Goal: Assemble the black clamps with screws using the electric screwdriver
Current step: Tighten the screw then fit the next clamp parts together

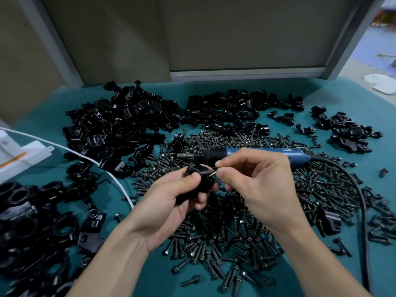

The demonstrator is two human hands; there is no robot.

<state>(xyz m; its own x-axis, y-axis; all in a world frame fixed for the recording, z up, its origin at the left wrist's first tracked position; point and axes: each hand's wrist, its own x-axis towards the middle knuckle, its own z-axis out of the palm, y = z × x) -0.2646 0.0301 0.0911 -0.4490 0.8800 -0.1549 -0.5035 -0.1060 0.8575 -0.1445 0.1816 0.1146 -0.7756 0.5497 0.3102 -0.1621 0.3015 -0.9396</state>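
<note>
The left hand [171,202] gripped a black clamp [198,179] above the bench [214,87]. The right hand [257,179] had its fingers pinched on a screw [214,173] at the clamp's hole. Seating it, then fetching the electric screwdriver [263,152] from the screw pile, seemed next.

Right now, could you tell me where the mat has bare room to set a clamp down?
Bare mat runs along the wall behind the clamp piles, and a smaller patch lies between the forearms. The middle is crowded with screws.

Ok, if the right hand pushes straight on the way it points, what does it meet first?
The black clamp held in the left hand: the screw pinched by the right hand points at its side, seemingly almost touching, though depth is unclear.
</note>
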